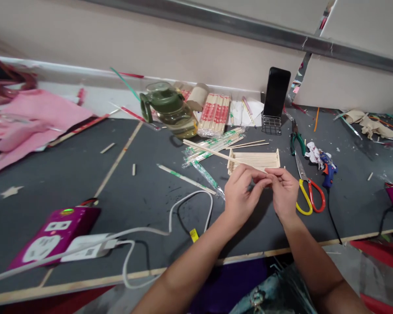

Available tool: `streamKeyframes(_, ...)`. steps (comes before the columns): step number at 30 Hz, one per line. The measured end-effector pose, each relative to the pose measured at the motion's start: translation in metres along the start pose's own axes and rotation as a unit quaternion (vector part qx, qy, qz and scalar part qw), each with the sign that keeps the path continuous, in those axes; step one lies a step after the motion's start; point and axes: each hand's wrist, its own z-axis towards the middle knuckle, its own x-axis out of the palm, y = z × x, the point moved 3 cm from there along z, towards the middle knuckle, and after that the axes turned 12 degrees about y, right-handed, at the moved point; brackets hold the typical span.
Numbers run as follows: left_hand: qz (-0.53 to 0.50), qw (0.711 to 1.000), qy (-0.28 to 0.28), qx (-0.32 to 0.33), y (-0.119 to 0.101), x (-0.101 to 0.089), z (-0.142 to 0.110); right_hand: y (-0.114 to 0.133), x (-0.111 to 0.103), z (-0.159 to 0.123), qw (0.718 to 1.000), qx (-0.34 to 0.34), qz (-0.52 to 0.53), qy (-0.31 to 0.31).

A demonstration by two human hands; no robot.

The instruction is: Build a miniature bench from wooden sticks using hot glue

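Observation:
A long pale wooden chopstick (212,151) slants up to the left, pinched between the fingers of my left hand (244,192). My right hand (283,192) is closed at the near end of the same stick, its fingertips meeting the left ones. Just beyond both hands lies a small rack of parallel wooden sticks (257,159) with raised end pieces, partly hidden by my fingers. Green-printed wrapped chopsticks (216,144) lie to its left. Scissors with one yellow and one red handle (306,192) rest right of my right hand.
Pliers (297,138) and a blue glue gun (329,174) lie on the right. Behind are a phone (277,92) on a wire stand, bundled chopsticks (214,114) and a glass jug (173,111). A white cable (144,229) runs from a purple power strip (55,233).

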Motion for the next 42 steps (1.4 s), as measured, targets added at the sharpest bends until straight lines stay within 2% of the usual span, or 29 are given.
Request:
streamKeyframes(5, -0.038, 0.999, 0.017, -0.014, -0.005, -0.005, 0.0, 0.002, 0.0, -0.007, 0.997, -0.04, -0.062, -0.007)
streamKeyframes(11, -0.082, 0.996, 0.035, -0.018, -0.007, -0.005, -0.001, 0.01, -0.002, -0.013, 0.996, -0.053, -0.072, -0.017)
streamKeyframes(15, -0.07, 0.995, 0.068, -0.001, -0.008, -0.006, 0.0, 0.011, -0.003, -0.013, 0.996, -0.041, -0.074, -0.003)
streamKeyframes(18, -0.131, 0.988, 0.076, 0.007, -0.007, -0.01, 0.003, 0.012, -0.004, -0.008, 0.999, -0.019, -0.038, 0.023)
streamKeyframes(20, -0.185, 0.982, 0.024, -0.002, -0.002, -0.017, 0.005, 0.016, -0.009, -0.003, 1.0, -0.017, 0.007, 0.005)
streamKeyframes(24, -0.231, 0.957, -0.175, -0.028, 0.017, -0.039, 0.011, 0.03, -0.033, 0.009, 0.991, -0.062, 0.041, -0.111)
streamKeyframes(26, -0.232, 0.944, -0.232, -0.018, 0.024, -0.048, 0.015, 0.037, -0.044, 0.012, 0.985, -0.078, 0.031, -0.152)
streamKeyframes(27, -0.236, 0.941, -0.242, -0.026, 0.027, -0.051, 0.017, 0.038, -0.046, 0.012, 0.984, -0.078, 0.028, -0.157)
streamKeyframes(29, -0.268, 0.936, -0.219, -0.069, 0.032, -0.05, 0.02, 0.039, -0.043, 0.011, 0.988, -0.066, 0.024, -0.139)
streamKeyframes(33, -0.368, 0.913, -0.09, -0.149, 0.032, -0.035, 0.02, 0.034, -0.017, 0.0, 0.999, -0.022, 0.005, -0.031)
streamKeyframes(35, -0.389, 0.906, -0.073, -0.149, 0.03, -0.03, 0.018, 0.031, -0.006, -0.005, 0.999, -0.005, -0.013, 0.033)
streamKeyframes(37, -0.399, 0.901, -0.095, -0.14, 0.03, -0.032, 0.017, 0.032, -0.005, -0.006, 0.994, 0.013, -0.05, 0.098)
streamKeyframes(39, -0.409, 0.891, -0.139, -0.138, 0.034, -0.038, 0.019, 0.036, -0.015, -0.002, 0.986, 0.023, -0.117, 0.116)
streamKeyframes(41, -0.417, 0.876, -0.195, -0.146, 0.043, -0.046, 0.02, 0.045, -0.034, 0.011, 0.975, 0.006, -0.216, 0.059)
streamKeyframes(42, -0.417, 0.868, -0.225, -0.15, 0.047, -0.051, 0.02, 0.052, -0.044, 0.019, 0.96, -0.013, -0.279, 0.024)
